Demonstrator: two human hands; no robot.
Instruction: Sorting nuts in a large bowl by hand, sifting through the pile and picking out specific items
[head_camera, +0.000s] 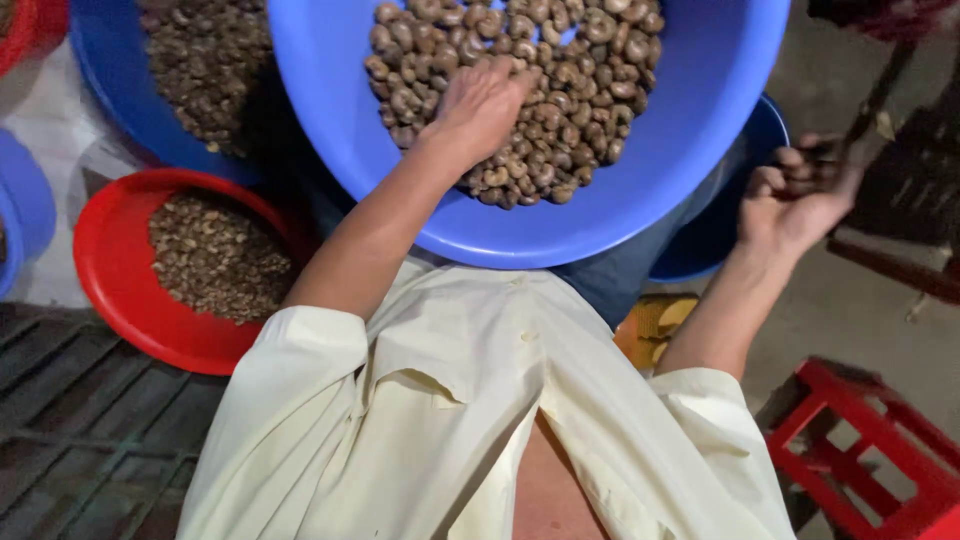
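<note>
Now, big blue basin (690, 150) sits on my lap, its rim over the red bowl (115, 290). My left hand (482, 105) lies spread, palm-down on the nuts (560, 90) w/ bare wall around. Right hand (800, 195), off the rim, curls round a dark tool (868, 110).

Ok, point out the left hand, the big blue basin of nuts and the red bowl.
left hand (478, 105), head view, on the back of the hand
blue basin (700, 130), head view, on its bare inner wall
red bowl (120, 290), head view, on its bare rim side
</note>
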